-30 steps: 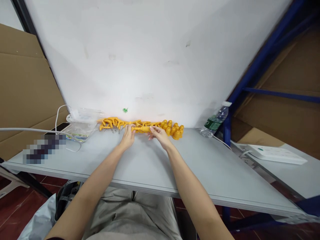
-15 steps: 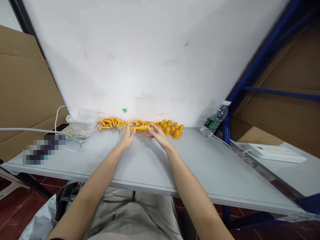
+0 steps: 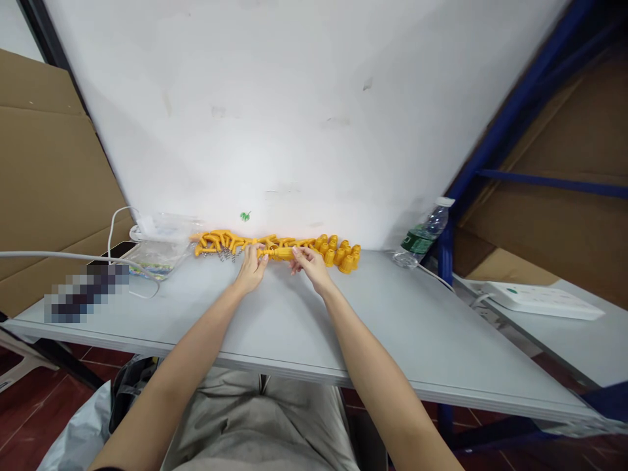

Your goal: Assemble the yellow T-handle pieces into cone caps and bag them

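Observation:
A yellow ribbed plastic piece (image 3: 283,254) lies sideways between my two hands, just above the table near the wall. Its narrow left end sits in the closed fingers of my left hand (image 3: 252,269). On the wider right end, the thumb and fingers of my right hand (image 3: 314,269) are pinched. Behind and left of the hands are several yellow branched plastic parts (image 3: 214,241), with metal ball chains (image 3: 226,254) beside them. Several yellow cup-shaped pieces (image 3: 346,263) stand in a group right of my right hand. The fingers partly hide the held piece's ends.
A plastic bottle (image 3: 422,235) leans at the right by the blue frame (image 3: 445,252). Clear plastic bags (image 3: 161,255), a phone (image 3: 122,250) and a white cable (image 3: 59,254) lie at the left. A white power strip (image 3: 542,301) rests at the far right.
My right thumb and fingers have shifted slightly along the yellow piece, and more of its length shows between the hands. My left hand has hardly moved.

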### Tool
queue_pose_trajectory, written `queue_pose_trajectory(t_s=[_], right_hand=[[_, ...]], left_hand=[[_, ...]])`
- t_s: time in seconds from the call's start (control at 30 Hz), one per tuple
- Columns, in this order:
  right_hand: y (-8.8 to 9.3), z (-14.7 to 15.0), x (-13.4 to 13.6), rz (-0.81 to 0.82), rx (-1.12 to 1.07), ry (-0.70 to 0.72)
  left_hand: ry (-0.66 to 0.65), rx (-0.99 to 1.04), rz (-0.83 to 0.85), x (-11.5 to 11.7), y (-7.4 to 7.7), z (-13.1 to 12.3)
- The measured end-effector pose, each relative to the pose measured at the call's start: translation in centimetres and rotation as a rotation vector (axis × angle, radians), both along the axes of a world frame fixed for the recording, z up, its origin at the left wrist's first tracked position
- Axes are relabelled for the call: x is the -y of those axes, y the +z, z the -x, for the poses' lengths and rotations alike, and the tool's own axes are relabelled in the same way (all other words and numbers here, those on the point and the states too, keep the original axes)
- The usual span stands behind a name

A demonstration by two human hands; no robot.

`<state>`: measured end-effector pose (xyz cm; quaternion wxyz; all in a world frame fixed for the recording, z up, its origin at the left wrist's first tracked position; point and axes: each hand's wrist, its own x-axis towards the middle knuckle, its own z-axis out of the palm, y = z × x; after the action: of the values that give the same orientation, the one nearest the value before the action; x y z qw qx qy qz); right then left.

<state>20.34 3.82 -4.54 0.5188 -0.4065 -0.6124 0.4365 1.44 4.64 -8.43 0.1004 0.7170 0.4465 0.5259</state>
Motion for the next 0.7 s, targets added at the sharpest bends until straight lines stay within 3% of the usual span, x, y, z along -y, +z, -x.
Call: queue_pose_trajectory(t_s=[0.37, 0.7], right_hand=[[0.0, 0.7, 0.1, 0.104, -0.131, -0.028], [-0.5, 1.8, -0.3, 0.454, -0.469, 0.043]], left_hand=[[-0.004, -0.029, -0.042, 0.1, -0.3, -0.2], [-0.009, -0.071, 0.074, -0.2, -0.8, -0.2]])
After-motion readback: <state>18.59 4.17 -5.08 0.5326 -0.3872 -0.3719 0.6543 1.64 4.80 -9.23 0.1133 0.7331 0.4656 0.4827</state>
